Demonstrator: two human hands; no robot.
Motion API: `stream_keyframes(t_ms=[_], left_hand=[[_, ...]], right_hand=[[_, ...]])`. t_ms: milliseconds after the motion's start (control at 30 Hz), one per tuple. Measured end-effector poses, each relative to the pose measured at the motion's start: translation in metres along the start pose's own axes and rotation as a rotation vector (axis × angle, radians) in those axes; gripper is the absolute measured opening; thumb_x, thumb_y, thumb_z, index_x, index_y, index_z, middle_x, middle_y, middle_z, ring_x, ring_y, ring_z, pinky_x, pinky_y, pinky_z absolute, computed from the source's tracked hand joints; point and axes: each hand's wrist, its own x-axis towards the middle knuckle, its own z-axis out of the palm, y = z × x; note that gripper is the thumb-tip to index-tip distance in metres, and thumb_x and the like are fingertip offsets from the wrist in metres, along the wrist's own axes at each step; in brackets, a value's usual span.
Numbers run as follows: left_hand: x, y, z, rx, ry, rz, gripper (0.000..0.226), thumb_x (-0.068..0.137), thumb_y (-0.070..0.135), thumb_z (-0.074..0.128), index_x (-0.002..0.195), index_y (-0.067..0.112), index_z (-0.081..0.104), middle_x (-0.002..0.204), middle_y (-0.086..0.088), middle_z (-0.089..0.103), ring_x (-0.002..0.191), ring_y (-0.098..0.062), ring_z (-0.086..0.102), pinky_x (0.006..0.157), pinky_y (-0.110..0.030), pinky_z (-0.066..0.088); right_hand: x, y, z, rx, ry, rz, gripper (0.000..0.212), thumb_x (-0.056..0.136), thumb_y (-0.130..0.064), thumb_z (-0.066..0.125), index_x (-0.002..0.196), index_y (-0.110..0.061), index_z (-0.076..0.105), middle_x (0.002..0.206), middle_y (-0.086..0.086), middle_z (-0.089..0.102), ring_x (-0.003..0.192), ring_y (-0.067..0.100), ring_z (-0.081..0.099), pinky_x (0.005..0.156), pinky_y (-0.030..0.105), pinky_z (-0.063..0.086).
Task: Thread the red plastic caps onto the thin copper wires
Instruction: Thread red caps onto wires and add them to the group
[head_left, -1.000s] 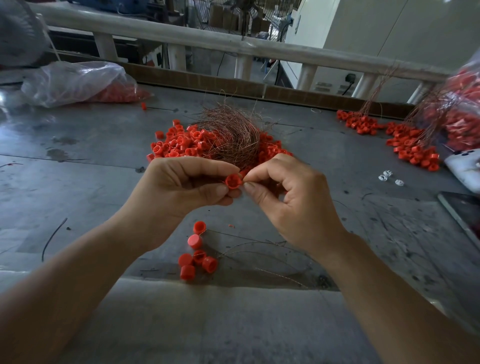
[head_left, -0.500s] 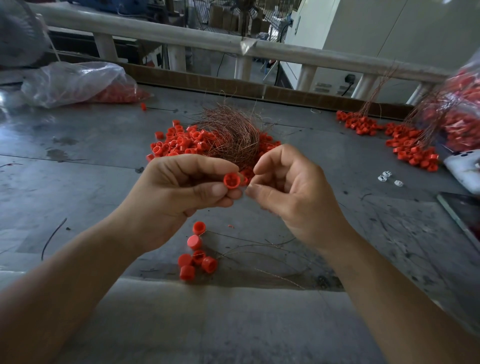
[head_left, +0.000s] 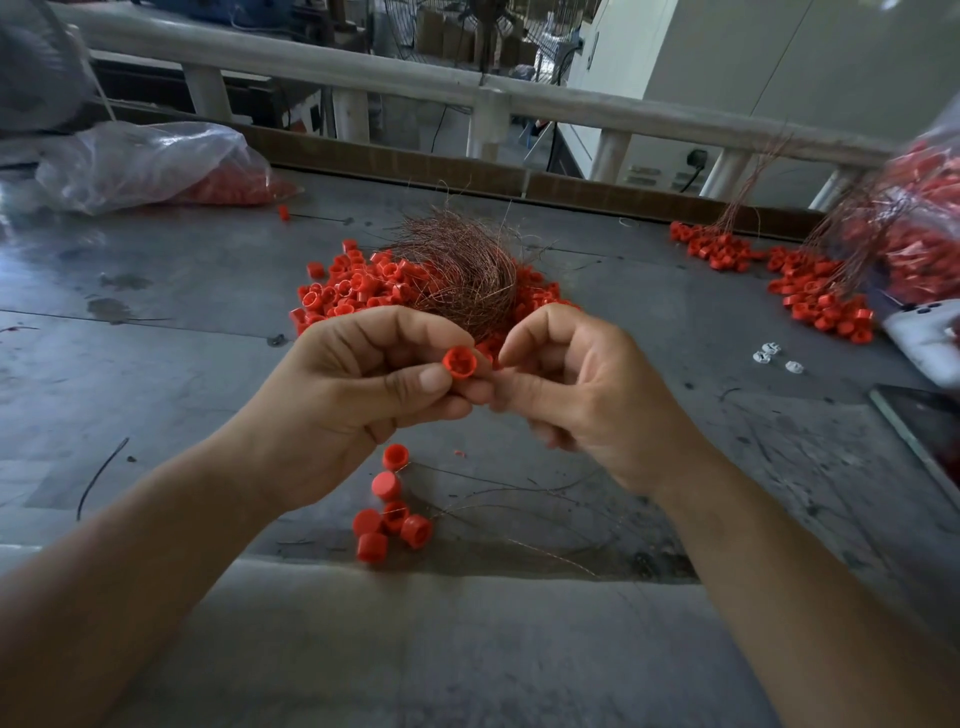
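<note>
A small round red plastic cap (head_left: 460, 362) is pinched at the tip of the left hand (head_left: 353, 395) grip. The right hand (head_left: 587, 395) is curled just beside it; what it holds cannot be told.

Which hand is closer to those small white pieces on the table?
Right. The right hand sits left of the white pieces; the left hand, pinching a red cap, is farther left.

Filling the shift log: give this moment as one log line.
left hand: pinches red cap | right hand: pinched beside cap, wire unseen | behind: cap pile, copper wire bundle
</note>
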Motion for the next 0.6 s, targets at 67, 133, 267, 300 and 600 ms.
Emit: stream_keyframes(t_ms=[67,133,267,300,600], left_hand=[[0.0,0.001,-0.001,-0.009,0.008,0.001,0.019,0.066,0.01,0.066,0.083,0.013,0.073,0.084,-0.008,0.072,0.078,-0.017,0.07,0.065,-0.019,0.055],[-0.001,0.0,-0.001,-0.003,-0.012,-0.012,0.019,0.066,0.01,0.067,0.084,0.013,0.073,0.084,-0.008,0.072,0.079,-0.017,0.07,0.066,-0.02,0.055],[-0.001,-0.003,-0.001,0.023,-0.044,-0.076,0.019,0.065,0.016,0.073,0.084,0.014,0.073,0.084,-0.008,0.072,0.08,-0.018,0.07,0.067,-0.02,0.055],[-0.001,-0.003,-0.001,0.026,-0.053,-0.09,0.021,0.064,0.019,0.076,0.084,0.015,0.073,0.085,-0.007,0.072,0.08,-0.018,0.07,0.067,-0.02,0.055],[-0.001,-0.006,0.0,0.042,-0.075,-0.158,0.03,0.058,0.029,0.083,0.083,0.016,0.074,0.083,-0.005,0.072,0.08,-0.016,0.07,0.068,-0.02,0.054]], right_hand=[[0.0,-0.004,-0.012,-0.011,0.058,0.004,0.017,0.068,-0.028,0.066,0.074,-0.016,0.055,0.056,-0.001,0.063,0.035,0.002,0.042,0.034,0.011,0.03],[0.001,-0.006,-0.026,-0.012,0.134,0.027,0.022,0.067,-0.035,0.063,0.073,-0.015,0.056,0.055,0.001,0.064,0.033,0.004,0.043,0.032,0.011,0.028],[0.004,0.003,-0.045,-0.274,0.157,0.179,0.02,0.076,-0.033,0.065,0.075,-0.014,0.059,0.058,-0.001,0.066,0.038,0.007,0.052,0.034,0.015,0.035],[0.005,0.008,-0.047,-0.356,0.158,0.223,0.016,0.08,-0.03,0.065,0.075,-0.015,0.059,0.058,-0.001,0.066,0.04,0.007,0.054,0.037,0.017,0.039],[0.021,0.045,-0.041,-0.917,0.206,0.145,0.014,0.084,-0.019,0.063,0.096,-0.023,0.069,0.079,-0.009,0.058,0.077,0.007,0.052,0.069,0.019,0.036]])
